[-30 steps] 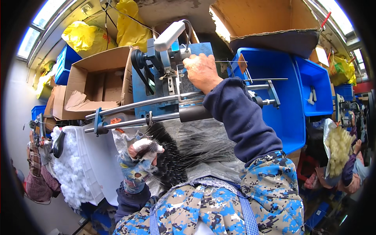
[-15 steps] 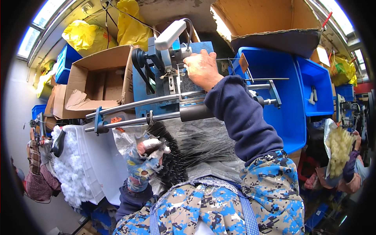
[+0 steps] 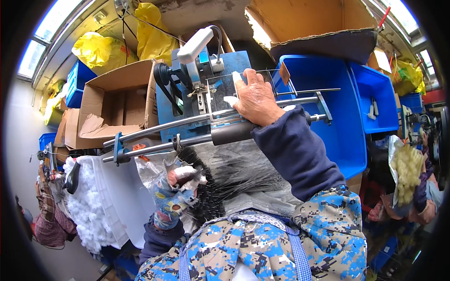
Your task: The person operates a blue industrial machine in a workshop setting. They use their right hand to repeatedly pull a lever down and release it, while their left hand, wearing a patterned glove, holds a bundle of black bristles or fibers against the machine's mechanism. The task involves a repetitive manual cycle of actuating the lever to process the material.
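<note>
My right hand [image 3: 260,99] is over the blue plate of a small bench machine [image 3: 202,93]. Its thumb and index finger, both wrapped in white at the tips, are spread apart, and I see nothing held between them. Close by runs a thin wire frame [image 3: 263,71]. Low on the left, my left hand [image 3: 182,177], in a torn patterned covering, has its fingers curled beside black bristle-like strands [image 3: 206,199]; what it grips, if anything, is hidden. Fine grey wires [image 3: 251,175] lie across a silvery sheet [image 3: 234,154] in front of me.
Two metal rails [image 3: 183,125] cross before the machine. A cardboard box [image 3: 117,103] stands left, blue bins [image 3: 328,136] right, and a larger carton [image 3: 318,23] behind. White fluffy material [image 3: 86,201] fills a white tub. Other people work at both far sides.
My right hand has moved right and slightly nearer, away from the machine's head, and its thumb and index finger now show apart. My left hand stays in nearly the same place.
</note>
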The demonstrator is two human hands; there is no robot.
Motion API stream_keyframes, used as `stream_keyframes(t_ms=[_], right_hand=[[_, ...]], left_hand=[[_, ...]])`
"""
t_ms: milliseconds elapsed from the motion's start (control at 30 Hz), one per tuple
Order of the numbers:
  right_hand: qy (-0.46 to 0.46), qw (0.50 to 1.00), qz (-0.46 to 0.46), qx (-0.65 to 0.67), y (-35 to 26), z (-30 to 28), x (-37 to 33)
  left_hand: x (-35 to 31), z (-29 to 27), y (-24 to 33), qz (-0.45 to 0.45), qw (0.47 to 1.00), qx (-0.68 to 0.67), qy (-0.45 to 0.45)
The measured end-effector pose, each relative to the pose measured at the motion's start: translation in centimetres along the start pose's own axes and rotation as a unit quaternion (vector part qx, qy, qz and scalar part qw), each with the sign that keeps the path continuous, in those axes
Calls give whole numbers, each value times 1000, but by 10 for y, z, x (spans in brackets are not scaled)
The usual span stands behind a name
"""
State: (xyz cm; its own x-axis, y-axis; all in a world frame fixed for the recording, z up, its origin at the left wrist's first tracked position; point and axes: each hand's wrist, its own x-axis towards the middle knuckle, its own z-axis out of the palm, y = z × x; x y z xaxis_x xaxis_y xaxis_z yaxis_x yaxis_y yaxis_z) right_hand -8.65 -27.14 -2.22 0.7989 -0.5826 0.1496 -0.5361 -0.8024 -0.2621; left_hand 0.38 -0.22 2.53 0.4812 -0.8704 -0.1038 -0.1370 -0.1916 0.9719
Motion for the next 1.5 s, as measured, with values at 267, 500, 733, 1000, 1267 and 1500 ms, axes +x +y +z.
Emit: stream_keyframes(t_ms=[267,500,733,1000,1267,1500], right_hand=[[24,999,-21,10,-29,17,6],[8,998,-35,42,-60,31,18],[-54,997,-45,-45,-5,-5,3],[22,987,-37,-153,26,-24,29],[-35,989,-143,-23,14,-79,-38],[64,869,-231,433,-79,-51,-84]], left_hand=[[-5,1,-3,-41,986,-161,25],[-5,1,1,-31,985,-168,20],[-9,-12,-16,-90,984,-139,72],[-2,4,-7,-93,980,-166,57],[-17,-33,-21,-65,974,-169,137],[5,14,5,41,994,-101,-20]])
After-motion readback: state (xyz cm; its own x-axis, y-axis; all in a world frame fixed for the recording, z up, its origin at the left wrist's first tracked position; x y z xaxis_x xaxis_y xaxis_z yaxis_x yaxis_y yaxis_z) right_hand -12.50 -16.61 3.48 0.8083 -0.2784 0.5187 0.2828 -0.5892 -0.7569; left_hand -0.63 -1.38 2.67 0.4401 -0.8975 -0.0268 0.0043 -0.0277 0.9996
